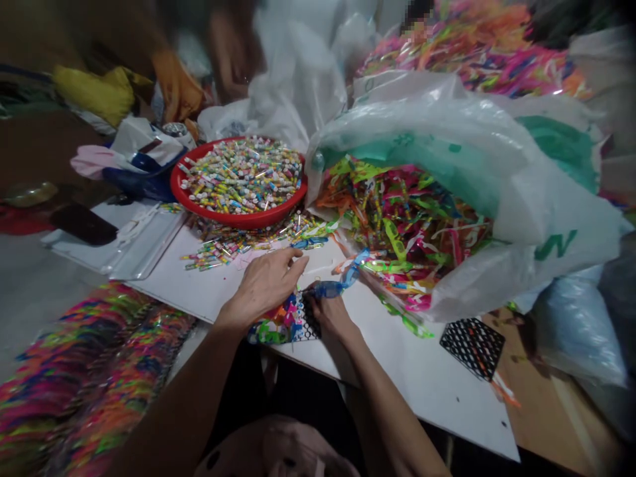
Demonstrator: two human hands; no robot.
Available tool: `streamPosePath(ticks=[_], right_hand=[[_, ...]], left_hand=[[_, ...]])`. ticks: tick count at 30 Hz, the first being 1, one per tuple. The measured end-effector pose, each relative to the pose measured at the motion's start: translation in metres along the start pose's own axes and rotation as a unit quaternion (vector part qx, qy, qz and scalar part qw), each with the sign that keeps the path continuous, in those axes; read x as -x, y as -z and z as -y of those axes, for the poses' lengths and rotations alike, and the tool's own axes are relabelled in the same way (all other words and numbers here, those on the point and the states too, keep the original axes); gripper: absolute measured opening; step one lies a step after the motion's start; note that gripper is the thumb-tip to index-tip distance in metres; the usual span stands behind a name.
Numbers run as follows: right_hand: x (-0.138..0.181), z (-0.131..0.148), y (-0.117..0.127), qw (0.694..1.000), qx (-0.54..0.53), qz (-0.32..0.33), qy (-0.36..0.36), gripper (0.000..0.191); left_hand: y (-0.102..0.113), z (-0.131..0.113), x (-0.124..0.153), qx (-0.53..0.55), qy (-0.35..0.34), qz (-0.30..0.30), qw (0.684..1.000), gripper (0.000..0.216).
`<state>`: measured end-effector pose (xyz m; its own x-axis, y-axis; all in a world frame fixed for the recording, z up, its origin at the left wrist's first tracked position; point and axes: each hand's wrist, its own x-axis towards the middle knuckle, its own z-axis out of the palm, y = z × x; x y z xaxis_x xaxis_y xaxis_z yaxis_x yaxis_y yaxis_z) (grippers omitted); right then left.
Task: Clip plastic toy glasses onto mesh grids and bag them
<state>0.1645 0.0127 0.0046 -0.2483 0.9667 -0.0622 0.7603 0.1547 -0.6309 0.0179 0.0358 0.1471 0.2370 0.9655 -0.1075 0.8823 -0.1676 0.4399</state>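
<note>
My left hand (265, 281) lies knuckles up on the white board (427, 384), fingers pressed together and reaching toward small wrapped candies (218, 250) scattered below the red bowl (238, 215). What its fingertips hold is hidden. My right hand (330, 311) is closed on a blue plastic toy strip (338, 285) just above a black-and-white dotted card (303, 321). Coloured plastic pieces (273, 324) lie under both wrists.
A big white plastic bag (487, 172) spills colourful plastic toys (397, 218) at the right. Another dotted card (472, 344) lies near the board's right edge. Stacks of bright finished strips (89, 384) sit at the lower left. A white tray (134, 242) and cloth bundles are at the left.
</note>
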Motion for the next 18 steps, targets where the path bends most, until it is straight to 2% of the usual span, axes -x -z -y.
streamPosePath(ticks=[2,4,8,9,11,13,14,18], right_hand=[[-0.011,0.016,0.004,0.993,0.099,0.05,-0.028,0.02],[-0.016,0.029,0.006,0.984,0.157,0.065,-0.05,0.025],[-0.009,0.029,0.022,0.985,0.137,0.098,-0.018,0.021],[-0.004,0.024,0.028,0.988,0.124,0.089,-0.029,0.02],[0.005,0.01,0.039,0.985,0.128,0.037,-0.11,0.026],[0.01,-0.003,0.042,0.964,0.164,-0.02,-0.208,0.036],[0.011,-0.008,0.04,0.955,0.178,-0.036,-0.233,0.04],[0.013,-0.016,0.028,0.956,0.137,-0.086,-0.244,0.046]], left_hand=[[-0.001,0.0,0.001,0.008,-0.013,0.002,1.0,0.046],[-0.002,0.0,0.001,0.004,-0.022,0.001,1.0,0.047],[-0.003,0.003,0.001,-0.011,-0.002,-0.005,1.0,0.047],[-0.003,0.004,0.0,-0.01,0.002,-0.003,1.0,0.046],[-0.002,0.006,-0.001,-0.01,0.002,0.0,1.0,0.046],[-0.002,0.006,-0.002,-0.018,0.003,-0.002,1.0,0.046],[-0.002,0.006,-0.002,-0.024,0.005,-0.004,1.0,0.046],[0.0,0.005,-0.002,-0.03,0.011,0.008,0.999,0.045]])
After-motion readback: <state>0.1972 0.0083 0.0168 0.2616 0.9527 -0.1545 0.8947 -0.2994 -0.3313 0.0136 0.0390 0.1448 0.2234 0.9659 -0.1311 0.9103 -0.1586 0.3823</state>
